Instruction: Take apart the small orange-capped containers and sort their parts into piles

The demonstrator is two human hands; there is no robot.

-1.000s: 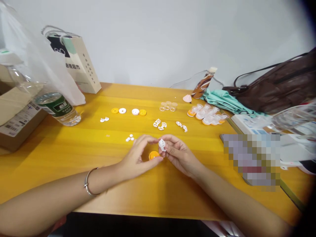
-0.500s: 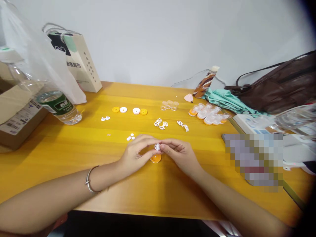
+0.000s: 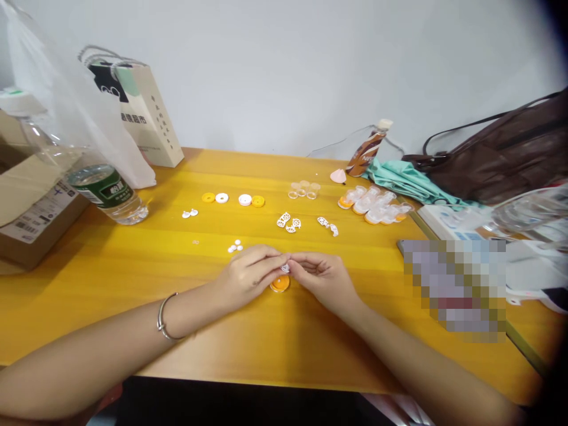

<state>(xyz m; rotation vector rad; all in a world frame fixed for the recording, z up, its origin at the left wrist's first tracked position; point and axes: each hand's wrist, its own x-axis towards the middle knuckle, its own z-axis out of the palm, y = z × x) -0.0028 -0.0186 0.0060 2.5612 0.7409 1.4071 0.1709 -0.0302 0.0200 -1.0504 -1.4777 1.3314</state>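
Observation:
Between the fingertips of my left hand and my right hand is a small white openwork plastic piece, mostly covered by the fingers. Both hands are closed in a pinch on it. Just below it, on the table, lies a round orange disc part with a clear rim. Beyond the hands are several white spoked pieces, with more white spoked pieces to their right. A few small white discs lie past my left hand.
Yellow and white rings, clear cups and orange-based clear assemblies stand farther back. A water bottle and carton are left; a coffee bottle, teal cloth and brown bag are right.
My left fingers have closed in and flattened over the white piece, so less of it shows. It has tilted and sunk slightly toward the orange disc. My right hand has barely moved.

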